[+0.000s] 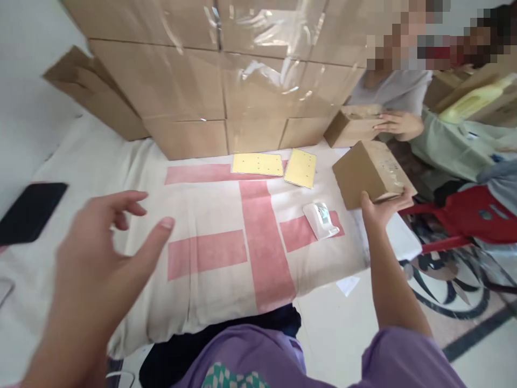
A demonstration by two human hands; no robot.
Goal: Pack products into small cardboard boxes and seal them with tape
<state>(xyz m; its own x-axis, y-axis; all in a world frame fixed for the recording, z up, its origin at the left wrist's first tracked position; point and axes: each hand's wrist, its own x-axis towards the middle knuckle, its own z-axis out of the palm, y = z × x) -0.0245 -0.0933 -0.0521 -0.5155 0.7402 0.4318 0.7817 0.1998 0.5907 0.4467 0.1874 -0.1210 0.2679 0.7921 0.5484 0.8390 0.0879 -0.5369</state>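
A small brown cardboard box (359,175) is gripped by my right hand (385,207) over the right end of the cloth-covered table (218,210). The thumb lies at its lower edge and the other fingers reach around the far end. My left hand (109,242) hovers over the left part of the table with fingers curled apart and nothing in them. On the table between my hands lie two yellow cards (257,164) with small dark marks. Nearer to me sits a white tape dispenser-like object (321,221) with a greenish patch.
Stacked cardboard boxes (186,81) under clear film form a wall at the table's back. An open carton (92,91) leans at the left, near a black phone (32,213). A co-worker's hand (398,124) holds another box (355,126). A red chair (480,215) stands right.
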